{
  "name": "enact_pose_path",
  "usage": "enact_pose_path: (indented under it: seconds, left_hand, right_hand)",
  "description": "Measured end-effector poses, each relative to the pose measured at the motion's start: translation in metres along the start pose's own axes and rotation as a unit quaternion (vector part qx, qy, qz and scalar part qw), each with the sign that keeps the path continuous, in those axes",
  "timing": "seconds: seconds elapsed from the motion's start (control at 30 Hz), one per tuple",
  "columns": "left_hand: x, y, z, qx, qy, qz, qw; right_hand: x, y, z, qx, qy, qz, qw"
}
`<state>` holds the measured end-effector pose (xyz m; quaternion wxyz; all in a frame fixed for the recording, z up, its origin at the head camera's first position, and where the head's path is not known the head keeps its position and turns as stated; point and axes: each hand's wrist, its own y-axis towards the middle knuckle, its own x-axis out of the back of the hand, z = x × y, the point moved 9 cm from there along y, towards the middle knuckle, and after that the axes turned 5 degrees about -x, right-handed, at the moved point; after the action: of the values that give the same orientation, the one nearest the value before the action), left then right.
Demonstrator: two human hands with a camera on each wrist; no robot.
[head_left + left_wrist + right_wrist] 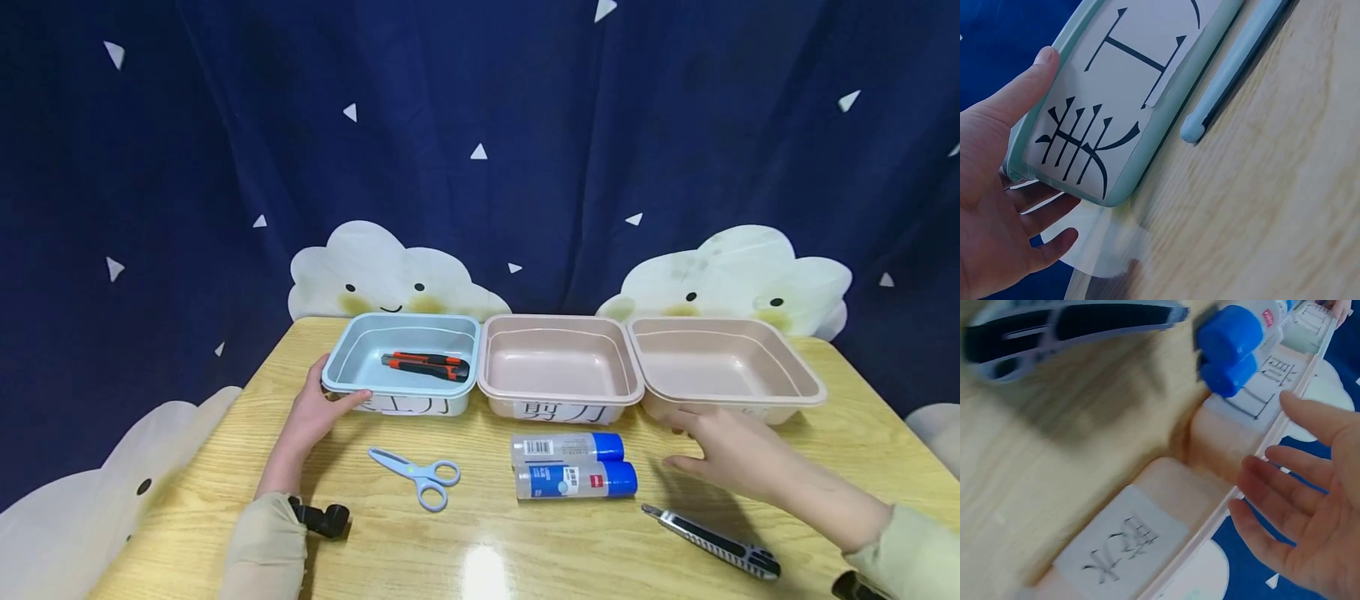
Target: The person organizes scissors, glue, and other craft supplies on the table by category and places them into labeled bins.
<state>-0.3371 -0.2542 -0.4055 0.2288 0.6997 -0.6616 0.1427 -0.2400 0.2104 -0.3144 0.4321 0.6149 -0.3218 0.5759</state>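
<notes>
At the left, my left hand (pixel 315 404) grips the near left corner of a light blue plastic bin (pixel 401 389). Its thumb lies on the front rim and the other fingers go round the side. Two orange-and-black utility knives (pixel 427 365) lie inside that bin. My right hand (pixel 731 442) hovers before the right pink bin (pixel 727 403), fingers spread and holding nothing. Two glue bottles with blue caps (pixel 573 481) lie side by side left of it. Nearer the front is a grey-and-black utility knife (pixel 712 543). Blue scissors (pixel 418 475) lie right of my left hand.
A middle pink bin (pixel 558 402) stands between the other two. All three bins have paper labels in front, including the right bin's label (pixel 1125 544). Behind the wooden table (pixel 570 567) hangs a dark blue curtain (pixel 480 108) with white clouds.
</notes>
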Motion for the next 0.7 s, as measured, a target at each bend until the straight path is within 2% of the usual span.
enact_pose_path:
  seconds: [0.17,0.37,0.5,0.6,0.7]
  left_hand:
    - [0.000,0.000,0.000,0.000,0.003,0.001,1.0000]
    - [0.000,0.001,-0.001,-0.002,0.001,0.000,1.0000]
    - [0.000,0.000,0.000,0.000,0.004,0.000,1.0000]
    - [0.000,0.000,0.000,0.002,0.005,0.001,1.0000]
    - [0.000,0.000,0.001,0.004,0.006,0.001,1.0000]
  right_hand:
    - [-0.019,-0.013,-0.013,-0.018,0.029,0.064,0.997]
    - [-0.051,-0.033,-0.018,-0.012,0.074,0.145,0.987]
    - [-0.072,-0.047,-0.021,-0.006,0.118,0.213,0.970]
    - [-0.086,-0.055,-0.027,-0.023,0.147,0.260,0.954]
    - [-0.093,-0.062,-0.032,-0.034,0.154,0.281,0.947]
